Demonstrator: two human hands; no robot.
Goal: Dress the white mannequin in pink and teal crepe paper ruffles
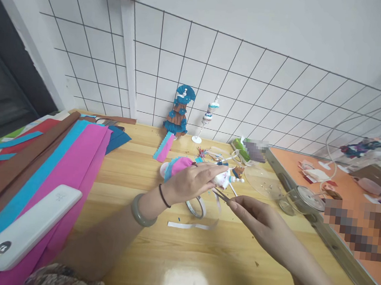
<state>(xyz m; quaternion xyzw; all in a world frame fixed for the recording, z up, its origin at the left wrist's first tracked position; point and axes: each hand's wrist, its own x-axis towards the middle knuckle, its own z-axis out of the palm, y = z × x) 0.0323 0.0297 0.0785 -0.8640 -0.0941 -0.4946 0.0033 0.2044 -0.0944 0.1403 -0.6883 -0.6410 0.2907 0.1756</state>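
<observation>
A small dress form (184, 163) in pink-and-blue crepe is laid on its side mid-table (151, 256), its white bodice (221, 179) turned to the R. It is covered by the L hand (195, 179), fingers laid nearly straight across it; whether it is gripped underneath can't be told, b/c the palm side is hidden. A thin dark tool, prob. tweezers (221, 195), is pinched btwn thumb & fingers of the R hand (254, 217), its tip brought close to the bodice; contact can't be made out at this res. The step in hand is judged to be fine trim work on the bodice. For the next move, the form would need to be kept from rolling & the tip guided w/ a light touch. A tape roll (199, 214) and a loose white strip (181, 225) are left just nearer the wearer.
</observation>
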